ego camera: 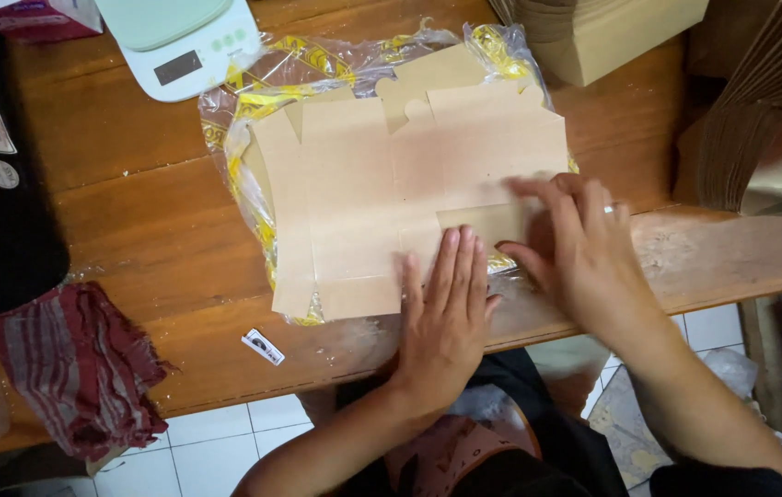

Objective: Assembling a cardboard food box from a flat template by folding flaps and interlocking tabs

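1. Right now I see a flat, unfolded cardboard box blank (382, 184) lying on the wooden surface (133, 221), on top of a clear plastic bag with yellow print (253, 92).
2. My left hand (446, 322) lies palm down on the near edge of the blank, its fingers (464, 262) straight, pressed together and gripping nothing.
3. My right hand (584, 253) rests just right of it, at the blank's near right corner; its fingers (547, 189) are spread and flat on the cardboard, closed around nothing. A ring sits on one finger.
4. The two hands are just beside each other, with a small folded flap (487, 224) of the blank between them.
5. At the far left a white kitchen scale (184, 41) stands just beside the bag.
6. A red striped cloth (78, 368) hangs over the near left edge of the surface.
7. A small printed label (263, 347) lies near the front edge, left of my left hand.
8. Stacks of folded cardboard (768, 120) fill the far right.
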